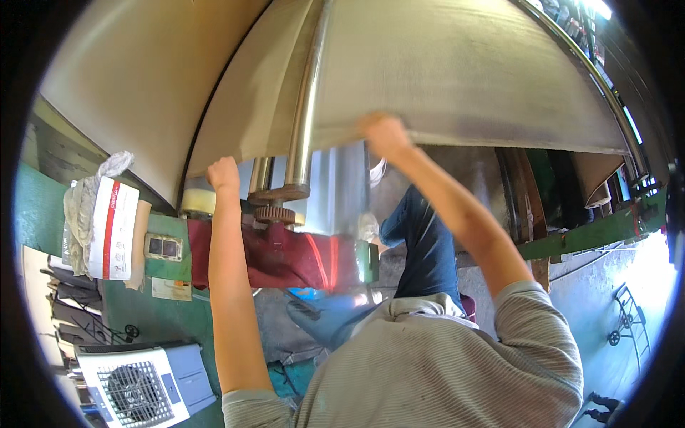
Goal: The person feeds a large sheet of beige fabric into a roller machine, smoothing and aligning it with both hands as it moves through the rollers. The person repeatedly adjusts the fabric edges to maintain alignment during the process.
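Observation:
A wide beige sheet of fabric (pixel 464 78) stretches across the top of the head view, its near edge hanging over the machine. My left hand (pixel 225 173) is closed on that edge, just left of the metal rollers. Farther right, my right hand (pixel 385 134) is slightly blurred, closed at the same edge; its fingertips are hidden. Between my hands a shiny metal roller (pixel 307 107) runs away from me over the fabric. Below it sits a brown gear (pixel 275 214), beside a dark red cloth (pixel 264 257) draped on the green frame.
A white box with a red stripe (pixel 114 228) and a grey rag (pixel 89 207) rest on the frame at left, near a switch panel (pixel 164 247). A fan unit (pixel 135 389) stands at lower left. At right are a green beam (pixel 585 235) and a hand cart (pixel 629 321).

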Action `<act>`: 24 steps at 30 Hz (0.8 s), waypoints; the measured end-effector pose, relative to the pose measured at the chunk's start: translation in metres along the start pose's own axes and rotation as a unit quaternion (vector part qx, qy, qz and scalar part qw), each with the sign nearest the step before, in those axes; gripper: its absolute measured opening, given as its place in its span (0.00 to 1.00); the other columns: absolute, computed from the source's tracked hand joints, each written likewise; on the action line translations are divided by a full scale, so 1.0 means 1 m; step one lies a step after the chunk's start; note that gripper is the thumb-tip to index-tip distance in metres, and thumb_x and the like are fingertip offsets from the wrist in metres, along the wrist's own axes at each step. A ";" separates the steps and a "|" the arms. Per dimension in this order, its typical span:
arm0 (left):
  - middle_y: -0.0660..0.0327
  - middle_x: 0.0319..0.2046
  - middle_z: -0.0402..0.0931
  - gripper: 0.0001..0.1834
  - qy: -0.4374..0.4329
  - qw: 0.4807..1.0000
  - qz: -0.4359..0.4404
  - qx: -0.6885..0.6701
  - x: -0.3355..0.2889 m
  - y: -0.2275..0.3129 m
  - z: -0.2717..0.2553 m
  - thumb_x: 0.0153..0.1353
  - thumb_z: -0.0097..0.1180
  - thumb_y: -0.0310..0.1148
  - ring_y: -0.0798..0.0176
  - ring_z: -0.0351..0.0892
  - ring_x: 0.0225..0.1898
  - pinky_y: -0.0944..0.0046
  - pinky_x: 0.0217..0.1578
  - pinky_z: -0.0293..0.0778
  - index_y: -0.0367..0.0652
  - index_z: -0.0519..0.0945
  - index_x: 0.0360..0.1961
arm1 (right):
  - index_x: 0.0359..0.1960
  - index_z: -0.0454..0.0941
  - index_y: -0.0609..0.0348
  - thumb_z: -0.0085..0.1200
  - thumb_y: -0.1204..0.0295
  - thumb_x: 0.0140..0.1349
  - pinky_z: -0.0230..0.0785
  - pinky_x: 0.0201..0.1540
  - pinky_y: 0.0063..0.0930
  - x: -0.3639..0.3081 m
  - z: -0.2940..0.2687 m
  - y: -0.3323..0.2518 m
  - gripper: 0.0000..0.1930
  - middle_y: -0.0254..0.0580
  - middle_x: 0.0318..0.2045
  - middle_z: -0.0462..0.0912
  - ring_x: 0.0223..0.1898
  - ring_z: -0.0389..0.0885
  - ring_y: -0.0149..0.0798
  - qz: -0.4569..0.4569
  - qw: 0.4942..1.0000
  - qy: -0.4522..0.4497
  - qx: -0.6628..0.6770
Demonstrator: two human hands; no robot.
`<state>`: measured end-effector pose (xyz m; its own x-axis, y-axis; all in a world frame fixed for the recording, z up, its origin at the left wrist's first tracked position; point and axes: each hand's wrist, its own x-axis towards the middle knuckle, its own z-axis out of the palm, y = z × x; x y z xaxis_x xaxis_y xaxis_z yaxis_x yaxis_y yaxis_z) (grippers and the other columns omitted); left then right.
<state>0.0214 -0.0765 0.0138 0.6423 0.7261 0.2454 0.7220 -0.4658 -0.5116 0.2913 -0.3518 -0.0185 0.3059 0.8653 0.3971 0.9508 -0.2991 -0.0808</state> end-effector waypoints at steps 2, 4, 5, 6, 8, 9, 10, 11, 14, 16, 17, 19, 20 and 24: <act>0.54 0.23 0.79 0.08 0.024 0.999 0.007 -0.024 0.001 0.006 -0.018 0.50 0.49 0.28 0.56 0.81 0.25 0.60 0.24 0.76 0.45 0.81 0.21 | 0.37 0.72 0.61 0.49 0.82 0.44 0.71 0.40 0.41 -0.019 -0.007 0.061 0.15 0.55 0.36 0.76 0.41 0.75 0.53 0.066 0.997 0.010 -0.026; 0.53 0.23 0.79 0.08 0.093 0.993 0.052 -0.052 0.003 0.009 -0.035 0.50 0.49 0.27 0.55 0.81 0.25 0.60 0.24 0.76 0.44 0.81 0.20 | 0.33 0.73 0.60 0.50 0.81 0.42 0.69 0.41 0.40 -0.039 -0.027 0.113 0.13 0.49 0.34 0.76 0.40 0.75 0.51 0.128 0.987 -0.009 -0.093; 0.53 0.24 0.79 0.08 0.110 0.990 0.066 -0.054 0.008 0.015 -0.040 0.49 0.49 0.27 0.55 0.81 0.25 0.59 0.25 0.76 0.44 0.80 0.20 | 0.29 0.72 0.58 0.51 0.79 0.40 0.68 0.41 0.38 -0.051 -0.039 0.132 0.10 0.44 0.32 0.77 0.39 0.75 0.48 0.160 0.981 0.017 -0.113; 0.52 0.24 0.79 0.07 0.126 0.987 0.080 -0.054 0.011 0.018 -0.044 0.49 0.49 0.27 0.54 0.81 0.26 0.59 0.25 0.76 0.44 0.80 0.20 | 0.27 0.73 0.58 0.52 0.79 0.39 0.68 0.40 0.38 -0.062 -0.051 0.143 0.09 0.43 0.30 0.76 0.38 0.75 0.48 0.180 0.979 0.017 -0.095; 0.53 0.25 0.79 0.07 0.110 0.988 0.092 -0.059 0.013 0.026 -0.040 0.50 0.49 0.27 0.54 0.81 0.27 0.59 0.26 0.76 0.43 0.80 0.21 | 0.23 0.73 0.59 0.52 0.79 0.38 0.69 0.38 0.38 -0.084 -0.048 0.146 0.06 0.44 0.26 0.77 0.35 0.76 0.49 0.215 0.974 0.005 -0.074; 0.53 0.26 0.79 0.08 0.082 0.991 0.088 -0.061 0.015 0.025 -0.037 0.50 0.49 0.27 0.54 0.81 0.28 0.59 0.27 0.76 0.43 0.80 0.21 | 0.23 0.74 0.59 0.52 0.78 0.39 0.69 0.38 0.38 -0.099 -0.039 0.137 0.06 0.44 0.27 0.77 0.35 0.76 0.48 0.197 0.978 -0.016 -0.069; 0.53 0.26 0.79 0.08 0.051 0.994 0.079 -0.059 0.014 0.018 -0.031 0.50 0.49 0.27 0.54 0.81 0.29 0.59 0.28 0.76 0.43 0.80 0.22 | 0.23 0.74 0.59 0.51 0.78 0.39 0.70 0.37 0.38 -0.107 -0.025 0.118 0.06 0.45 0.27 0.78 0.35 0.77 0.48 0.173 0.982 -0.035 -0.059; 0.53 0.27 0.79 0.08 0.038 0.995 0.074 -0.049 0.015 0.016 -0.026 0.51 0.48 0.27 0.54 0.81 0.30 0.59 0.28 0.76 0.44 0.81 0.23 | 0.24 0.75 0.58 0.51 0.77 0.39 0.70 0.37 0.39 -0.111 -0.017 0.106 0.06 0.45 0.28 0.78 0.35 0.77 0.47 0.153 0.985 -0.054 -0.052; 0.53 0.28 0.80 0.09 -0.001 0.999 0.047 -0.019 0.018 0.008 -0.006 0.52 0.48 0.28 0.53 0.81 0.32 0.58 0.30 0.76 0.44 0.82 0.26 | 0.24 0.78 0.54 0.52 0.76 0.41 0.72 0.33 0.36 -0.102 -0.005 0.079 0.06 0.45 0.24 0.80 0.32 0.80 0.45 0.159 0.984 -0.046 -0.071; 0.53 0.29 0.80 0.09 -0.031 0.999 0.016 -0.007 0.021 0.000 0.006 0.53 0.48 0.29 0.53 0.81 0.32 0.58 0.30 0.76 0.45 0.82 0.27 | 0.23 0.78 0.54 0.53 0.75 0.42 0.72 0.32 0.36 -0.096 0.003 0.068 0.05 0.45 0.24 0.80 0.31 0.80 0.44 0.148 0.985 -0.059 -0.067; 0.53 0.29 0.80 0.10 -0.038 0.999 0.002 -0.005 0.022 -0.003 0.008 0.53 0.47 0.29 0.53 0.81 0.32 0.58 0.30 0.76 0.45 0.82 0.28 | 0.23 0.78 0.54 0.53 0.75 0.42 0.72 0.32 0.36 -0.094 0.006 0.062 0.05 0.45 0.24 0.80 0.30 0.80 0.44 0.144 0.985 -0.065 -0.067; 0.53 0.29 0.80 0.10 -0.054 0.998 -0.026 -0.006 0.015 -0.003 0.002 0.54 0.47 0.29 0.53 0.81 0.33 0.57 0.30 0.76 0.45 0.82 0.28 | 0.22 0.78 0.54 0.52 0.73 0.44 0.71 0.30 0.36 -0.091 0.005 0.047 0.03 0.44 0.23 0.80 0.30 0.80 0.44 0.132 0.989 -0.046 -0.039; 0.53 0.28 0.79 0.09 -0.072 0.997 -0.034 -0.010 0.015 0.002 -0.007 0.53 0.48 0.29 0.53 0.81 0.32 0.57 0.29 0.76 0.45 0.82 0.26 | 0.22 0.78 0.54 0.52 0.73 0.44 0.71 0.29 0.36 -0.091 0.011 0.044 0.03 0.44 0.23 0.80 0.29 0.80 0.45 0.129 0.990 -0.039 -0.033; 0.52 0.26 0.79 0.08 0.033 0.997 0.064 -0.004 0.013 0.016 -0.028 0.52 0.49 0.28 0.53 0.81 0.31 0.57 0.30 0.76 0.44 0.81 0.23 | 0.21 0.77 0.55 0.51 0.73 0.44 0.71 0.28 0.35 -0.083 0.017 0.022 0.03 0.43 0.23 0.79 0.28 0.79 0.45 0.110 0.994 -0.011 -0.002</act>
<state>0.0483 -0.0885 0.0319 0.7441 0.6263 0.2325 0.6354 -0.5559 -0.5360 0.2874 -0.4234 -0.0686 0.5073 0.7875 0.3501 0.8607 -0.4835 -0.1594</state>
